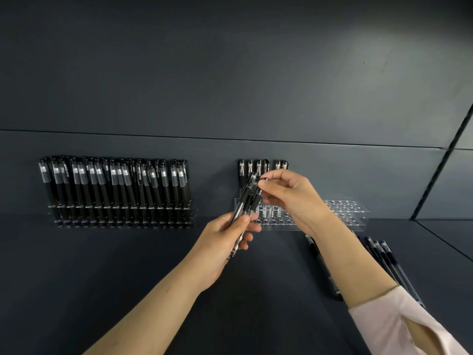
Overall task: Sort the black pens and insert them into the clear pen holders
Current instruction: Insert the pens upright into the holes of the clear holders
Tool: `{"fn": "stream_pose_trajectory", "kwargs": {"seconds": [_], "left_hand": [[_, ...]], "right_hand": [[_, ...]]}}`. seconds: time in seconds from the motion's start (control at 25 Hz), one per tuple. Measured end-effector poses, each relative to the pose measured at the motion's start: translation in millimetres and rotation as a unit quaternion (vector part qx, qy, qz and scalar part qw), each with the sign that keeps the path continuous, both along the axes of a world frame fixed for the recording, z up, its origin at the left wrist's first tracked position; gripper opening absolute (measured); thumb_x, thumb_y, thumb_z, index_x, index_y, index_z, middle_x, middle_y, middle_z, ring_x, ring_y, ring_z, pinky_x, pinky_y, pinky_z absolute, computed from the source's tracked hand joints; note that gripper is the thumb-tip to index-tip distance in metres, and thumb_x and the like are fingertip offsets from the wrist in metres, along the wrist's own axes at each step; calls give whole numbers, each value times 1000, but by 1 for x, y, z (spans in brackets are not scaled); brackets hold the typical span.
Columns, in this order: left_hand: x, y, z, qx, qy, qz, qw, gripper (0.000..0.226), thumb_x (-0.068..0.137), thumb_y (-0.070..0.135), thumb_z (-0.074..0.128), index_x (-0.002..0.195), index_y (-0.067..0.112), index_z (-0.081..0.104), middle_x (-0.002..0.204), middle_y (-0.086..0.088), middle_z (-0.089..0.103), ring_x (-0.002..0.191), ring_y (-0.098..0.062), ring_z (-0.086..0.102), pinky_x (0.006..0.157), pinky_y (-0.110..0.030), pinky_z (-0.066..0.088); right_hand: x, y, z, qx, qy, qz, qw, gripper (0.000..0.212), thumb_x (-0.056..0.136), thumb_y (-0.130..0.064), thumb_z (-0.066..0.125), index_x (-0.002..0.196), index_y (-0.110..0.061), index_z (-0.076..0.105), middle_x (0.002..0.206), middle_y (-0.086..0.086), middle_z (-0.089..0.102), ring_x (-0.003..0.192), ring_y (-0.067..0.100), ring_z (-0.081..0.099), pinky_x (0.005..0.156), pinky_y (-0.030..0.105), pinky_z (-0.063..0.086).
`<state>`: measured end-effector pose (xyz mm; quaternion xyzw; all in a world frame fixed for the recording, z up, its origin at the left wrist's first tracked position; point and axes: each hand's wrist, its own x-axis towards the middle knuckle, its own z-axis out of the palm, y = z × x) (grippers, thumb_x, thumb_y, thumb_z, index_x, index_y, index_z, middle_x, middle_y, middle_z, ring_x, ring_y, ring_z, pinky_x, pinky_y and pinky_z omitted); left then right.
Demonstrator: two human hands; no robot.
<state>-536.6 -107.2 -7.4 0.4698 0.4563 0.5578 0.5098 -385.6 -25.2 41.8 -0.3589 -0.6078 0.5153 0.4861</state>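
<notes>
The left hand point(225, 242) grips a small bundle of black capped pens with clear barrels point(245, 201), three or four by my count, held above the bench's point(128, 278) back edge. The right hand point(289, 196) pinches the cap end of one pen. It is best drawn straight out, then lowered upright into a free hole. There are two clear acrylic pen holders at the back edge. The left one point(189, 221) is packed with too many to count. The right one point(345, 208) shows six standing pens point(258, 167). About five loose pens point(384, 262) lie toward the right edge.
</notes>
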Motion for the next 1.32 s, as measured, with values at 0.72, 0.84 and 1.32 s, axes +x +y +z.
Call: {"fn": "stream_pose_trajectory", "kwargs": {"seconds": [0.72,0.84,1.32], "left_hand": [[-5,7,-1,-68,-42,57,995,20,101,24,49,109,10,61,70,2,72,51,-7,39,43,-18,27],[-4,6,0,-50,-45,49,997,20,102,22,49,111,9,60,85,0,76,59,-9,42,49,-19,33],[-4,3,4,-36,-79,19,996,24,99,28,52,113,11,61,75,-2,71,51,-7,37,46,-19,28]], "right_hand": [[39,15,6,277,-64,-380,880,5,90,-14,64,88,-19,63,91,2,68,76,9,62,66,5,41],[34,20,0,322,-133,-363,864,5,91,-12,64,93,-10,68,95,2,67,75,0,58,68,1,40],[17,10,0,266,-185,-239,915,23,92,-25,63,113,-20,68,97,-7,65,83,6,60,76,15,50]]}}
